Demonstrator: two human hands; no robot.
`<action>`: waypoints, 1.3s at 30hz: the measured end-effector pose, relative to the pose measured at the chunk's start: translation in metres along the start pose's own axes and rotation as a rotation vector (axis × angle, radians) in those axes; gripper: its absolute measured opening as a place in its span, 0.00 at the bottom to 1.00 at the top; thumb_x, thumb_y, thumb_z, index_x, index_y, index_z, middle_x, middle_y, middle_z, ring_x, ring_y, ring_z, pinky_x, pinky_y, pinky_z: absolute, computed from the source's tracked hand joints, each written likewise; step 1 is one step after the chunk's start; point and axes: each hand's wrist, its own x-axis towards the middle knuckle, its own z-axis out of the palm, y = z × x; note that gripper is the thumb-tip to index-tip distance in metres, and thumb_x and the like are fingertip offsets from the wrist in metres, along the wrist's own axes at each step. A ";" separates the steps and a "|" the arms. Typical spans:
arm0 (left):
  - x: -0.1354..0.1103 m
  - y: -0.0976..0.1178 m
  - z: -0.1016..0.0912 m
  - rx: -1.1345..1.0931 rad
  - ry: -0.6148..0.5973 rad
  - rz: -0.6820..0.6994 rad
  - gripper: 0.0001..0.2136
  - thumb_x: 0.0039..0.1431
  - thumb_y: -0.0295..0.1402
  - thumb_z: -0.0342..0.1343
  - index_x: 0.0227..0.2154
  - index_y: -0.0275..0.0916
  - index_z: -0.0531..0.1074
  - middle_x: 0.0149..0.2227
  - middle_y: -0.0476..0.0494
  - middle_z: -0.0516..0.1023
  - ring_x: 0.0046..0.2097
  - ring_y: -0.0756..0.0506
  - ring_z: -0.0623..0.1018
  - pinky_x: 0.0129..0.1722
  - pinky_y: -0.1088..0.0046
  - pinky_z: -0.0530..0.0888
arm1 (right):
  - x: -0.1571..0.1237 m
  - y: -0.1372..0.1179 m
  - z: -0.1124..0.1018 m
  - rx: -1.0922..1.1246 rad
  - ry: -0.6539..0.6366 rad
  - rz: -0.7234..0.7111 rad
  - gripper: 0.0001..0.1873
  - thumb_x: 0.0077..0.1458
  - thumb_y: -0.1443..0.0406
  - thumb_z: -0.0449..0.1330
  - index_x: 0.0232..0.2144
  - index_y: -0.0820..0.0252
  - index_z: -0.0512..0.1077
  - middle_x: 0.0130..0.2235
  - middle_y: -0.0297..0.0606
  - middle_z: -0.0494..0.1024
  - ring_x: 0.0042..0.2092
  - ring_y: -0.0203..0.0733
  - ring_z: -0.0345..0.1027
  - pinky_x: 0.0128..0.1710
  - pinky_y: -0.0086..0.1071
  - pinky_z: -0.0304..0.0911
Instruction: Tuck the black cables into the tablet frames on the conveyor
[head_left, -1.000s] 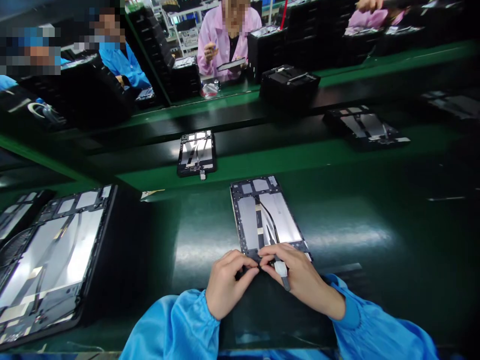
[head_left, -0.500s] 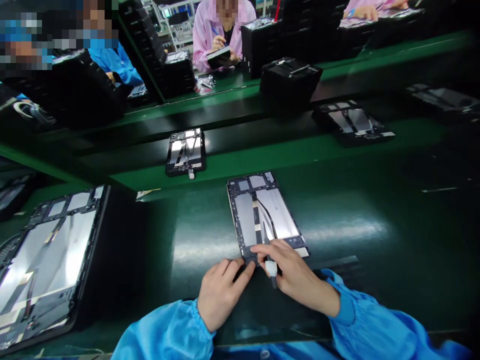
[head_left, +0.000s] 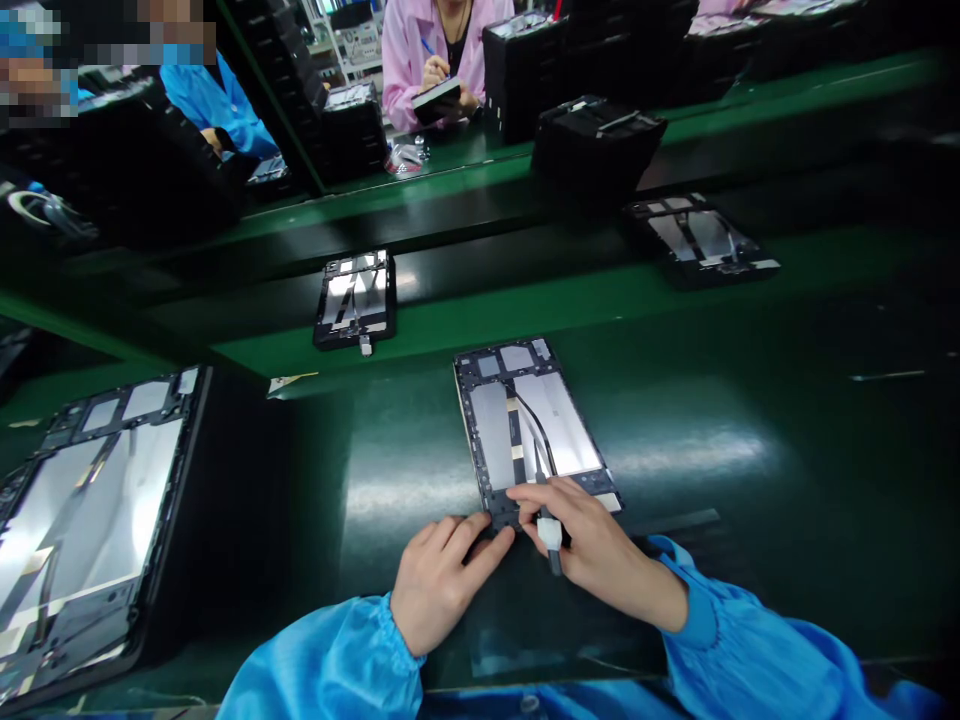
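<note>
An opened tablet [head_left: 577, 432], its silver inner side and dark ribbon cables facing up, lies flat on the green bench before me. At its lower left corner, my left hand [head_left: 444, 575] grips the edge between thumb and bent fingers. My right hand [head_left: 592, 545] is over the lower edge, index fingertip pressed onto the dark strip there. Tucked in its curled fingers is a slim dark tool that looks like tweezers [head_left: 550, 533], with a white wrap around the middle. Its narrow tip points away from me over the tablet. The right fingers partly hide the tablet's lower edge.
On the left, a tall stack topped by a larger-looking opened tablet [head_left: 150, 470] stands close to me. Two more opened tablets, a left one [head_left: 358, 305] and a right one [head_left: 701, 240], lie beyond. Black tray stacks [head_left: 592, 150] and a person in pink [head_left: 405, 60] are across.
The view has shifted slightly, so the background tablets and stacks sit a little differently. Both hands keep their places at the tablet's lower edge, with the tweezers still in the right.
</note>
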 end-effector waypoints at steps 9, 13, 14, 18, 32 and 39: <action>0.000 0.001 0.007 0.013 -0.020 0.009 0.17 0.70 0.25 0.43 0.55 0.42 0.70 0.47 0.42 0.74 0.37 0.47 0.72 0.34 0.71 0.70 | -0.003 -0.005 -0.017 0.118 0.049 0.024 0.18 0.66 0.68 0.54 0.56 0.51 0.69 0.38 0.37 0.79 0.39 0.46 0.74 0.42 0.39 0.71; -0.001 0.008 0.011 0.003 -0.014 -0.041 0.16 0.69 0.24 0.43 0.53 0.39 0.70 0.47 0.39 0.73 0.39 0.45 0.73 0.34 0.69 0.71 | -0.022 -0.010 -0.024 0.285 0.079 0.125 0.18 0.69 0.61 0.52 0.58 0.50 0.69 0.35 0.36 0.76 0.29 0.39 0.72 0.31 0.31 0.73; 0.000 0.009 0.011 -0.001 -0.014 -0.044 0.15 0.69 0.24 0.44 0.53 0.39 0.70 0.47 0.38 0.73 0.39 0.45 0.73 0.34 0.69 0.71 | -0.026 -0.011 -0.023 0.303 0.087 0.151 0.17 0.69 0.61 0.52 0.58 0.50 0.70 0.36 0.37 0.75 0.28 0.38 0.71 0.28 0.30 0.73; -0.001 0.010 0.011 -0.018 -0.020 -0.051 0.15 0.69 0.25 0.45 0.54 0.39 0.69 0.48 0.39 0.73 0.39 0.45 0.73 0.35 0.69 0.72 | -0.031 -0.011 -0.012 0.330 0.094 0.214 0.11 0.68 0.61 0.55 0.49 0.54 0.72 0.31 0.34 0.75 0.25 0.36 0.69 0.23 0.26 0.69; -0.005 0.006 0.012 -0.006 -0.039 -0.045 0.16 0.69 0.25 0.44 0.55 0.42 0.69 0.49 0.40 0.73 0.40 0.47 0.74 0.37 0.70 0.74 | -0.034 0.007 -0.022 0.212 0.172 0.297 0.10 0.66 0.60 0.54 0.39 0.58 0.73 0.25 0.33 0.74 0.20 0.36 0.66 0.18 0.27 0.64; -0.013 0.000 0.011 -0.101 -0.005 -0.009 0.15 0.69 0.26 0.47 0.56 0.39 0.68 0.52 0.40 0.73 0.47 0.45 0.74 0.42 0.69 0.76 | -0.030 -0.004 -0.016 0.304 0.079 0.173 0.09 0.65 0.63 0.57 0.45 0.56 0.75 0.37 0.39 0.81 0.31 0.41 0.75 0.31 0.31 0.73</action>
